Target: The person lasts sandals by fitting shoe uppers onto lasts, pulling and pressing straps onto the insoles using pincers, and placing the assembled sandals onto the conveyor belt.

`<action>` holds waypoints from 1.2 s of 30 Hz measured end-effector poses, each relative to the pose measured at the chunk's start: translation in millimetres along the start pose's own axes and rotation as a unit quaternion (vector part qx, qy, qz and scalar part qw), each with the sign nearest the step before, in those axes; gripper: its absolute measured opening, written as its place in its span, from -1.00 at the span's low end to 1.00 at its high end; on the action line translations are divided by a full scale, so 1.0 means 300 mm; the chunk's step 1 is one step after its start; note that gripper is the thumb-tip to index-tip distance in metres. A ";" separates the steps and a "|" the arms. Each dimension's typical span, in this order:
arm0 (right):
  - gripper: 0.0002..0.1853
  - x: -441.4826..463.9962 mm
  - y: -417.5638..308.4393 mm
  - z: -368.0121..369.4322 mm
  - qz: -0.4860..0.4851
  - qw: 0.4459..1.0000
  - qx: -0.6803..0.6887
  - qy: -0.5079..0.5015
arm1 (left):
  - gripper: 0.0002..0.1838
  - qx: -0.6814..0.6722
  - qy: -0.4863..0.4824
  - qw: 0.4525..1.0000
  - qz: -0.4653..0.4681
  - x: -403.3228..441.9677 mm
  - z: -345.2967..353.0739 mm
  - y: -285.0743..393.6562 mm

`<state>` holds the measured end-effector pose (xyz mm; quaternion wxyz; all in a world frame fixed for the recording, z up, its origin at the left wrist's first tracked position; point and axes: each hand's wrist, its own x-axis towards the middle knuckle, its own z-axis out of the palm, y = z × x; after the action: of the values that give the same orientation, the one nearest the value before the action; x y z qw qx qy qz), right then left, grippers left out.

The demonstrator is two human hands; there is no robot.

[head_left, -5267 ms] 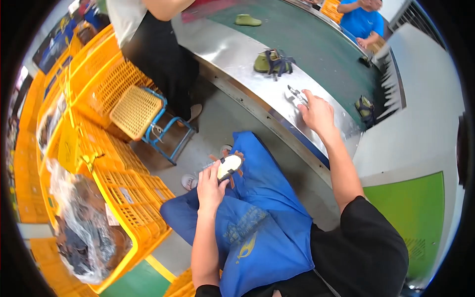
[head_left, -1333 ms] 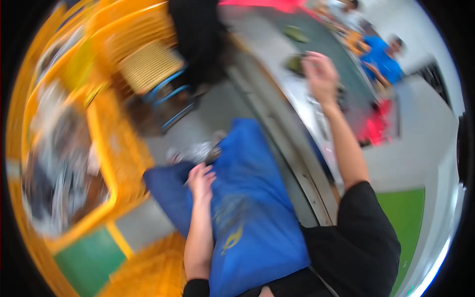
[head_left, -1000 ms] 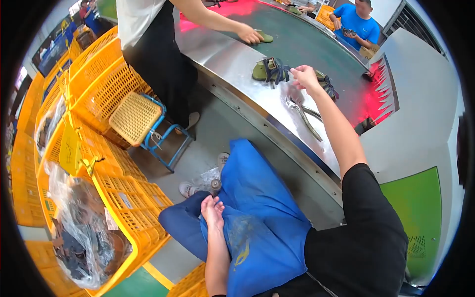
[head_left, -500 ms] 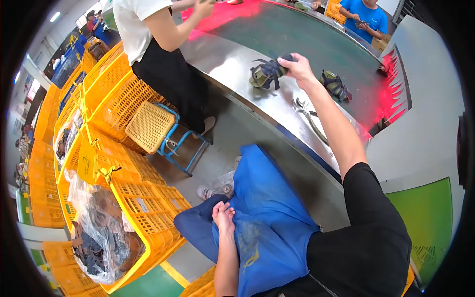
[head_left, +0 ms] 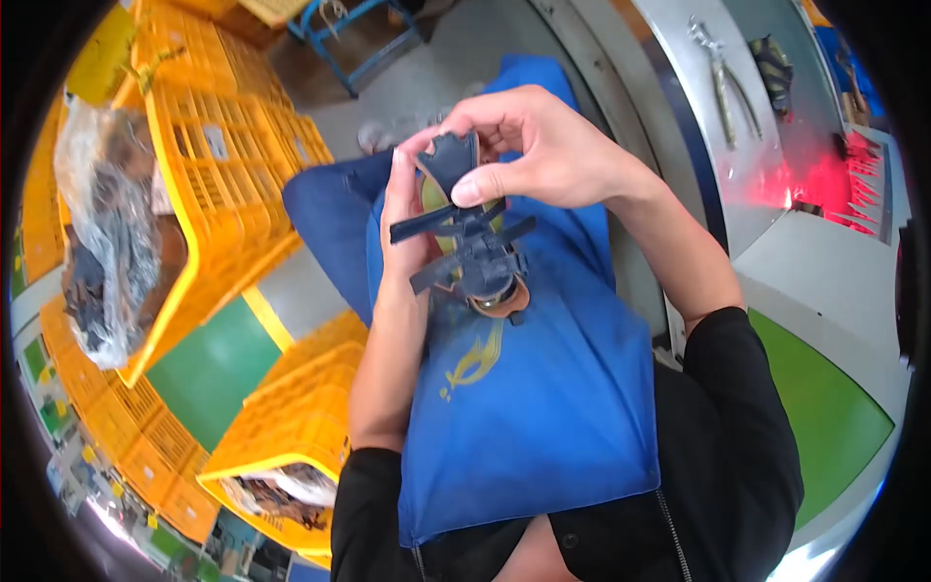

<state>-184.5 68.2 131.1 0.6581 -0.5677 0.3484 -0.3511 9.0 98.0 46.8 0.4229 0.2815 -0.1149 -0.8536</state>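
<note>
A dark strappy sandal upper [head_left: 475,247] sits around a yellow-green shoe last over my lap, its loose straps sticking out to the left. My left hand [head_left: 402,213] supports it from the left side, with part of the fingers hidden behind it. At its top end, my right hand [head_left: 543,150] pinches a dark scalloped flap between thumb and fingers. The tan end with a metal-rimmed hole points down toward the blue apron [head_left: 572,388]. To the right, metal lasting pincers [head_left: 722,82] lie on the steel bench edge.
Another dark green lasted sandal [head_left: 773,73] lies on the bench by red light. Yellow crates [head_left: 218,145] stand to my left, one with plastic-wrapped dark pieces [head_left: 112,242]. A second crate [head_left: 281,417] is near my left elbow. A blue stool frame [head_left: 369,58] stands ahead.
My right hand has brought the sandal from the bench to my lap. My left hand has risen from my lap and now holds it too. The view has tilted down.
</note>
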 end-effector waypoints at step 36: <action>-0.66 -0.291 0.095 0.096 -0.135 0.887 -0.440 0.027 | -0.62 0.186 0.042 0.977 0.094 -0.072 -0.066 -0.157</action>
<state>-202.6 160.8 111.2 0.2772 -0.8309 0.4052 -0.2620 0.0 144.9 18.4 0.4459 0.3788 -0.2794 -0.7614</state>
